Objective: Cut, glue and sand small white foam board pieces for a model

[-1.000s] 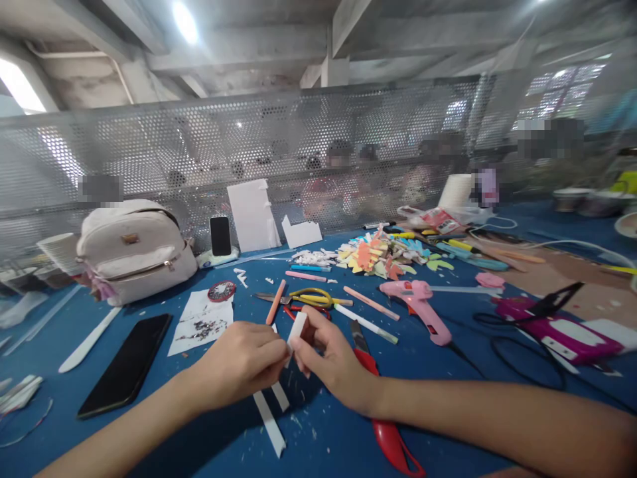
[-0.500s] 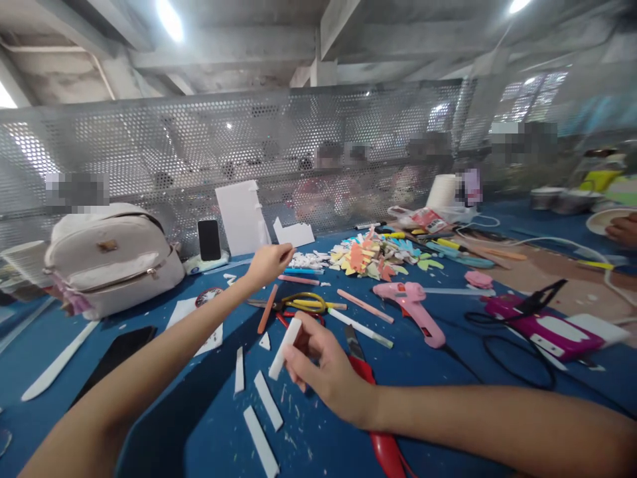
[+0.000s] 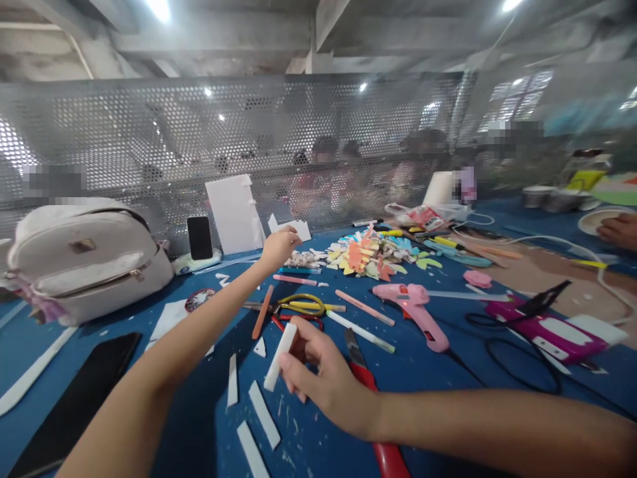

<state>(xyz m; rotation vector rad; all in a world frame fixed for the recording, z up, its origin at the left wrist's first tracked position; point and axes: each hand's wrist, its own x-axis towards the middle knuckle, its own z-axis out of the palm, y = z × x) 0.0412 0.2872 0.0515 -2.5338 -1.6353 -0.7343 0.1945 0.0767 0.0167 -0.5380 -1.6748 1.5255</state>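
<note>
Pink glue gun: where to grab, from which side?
Probably the handle of the pink glue gun, from the near right: it lies on its side, handle slanting toward the wearer, nozzle pointing left. Keep off the nozzle and clear of the black cord at the handle's end. The right hand holds a white strip.

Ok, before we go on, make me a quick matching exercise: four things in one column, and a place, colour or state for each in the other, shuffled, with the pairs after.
1. Right hand
2. Backpack
3. Left hand
4. Glue gun

A. Near the pile of white scraps
B. Pink, with a dark cord
C. Pinching a white strip
D. At the left side of the view

Pairs: 1-C, 2-D, 3-A, 4-B
</note>
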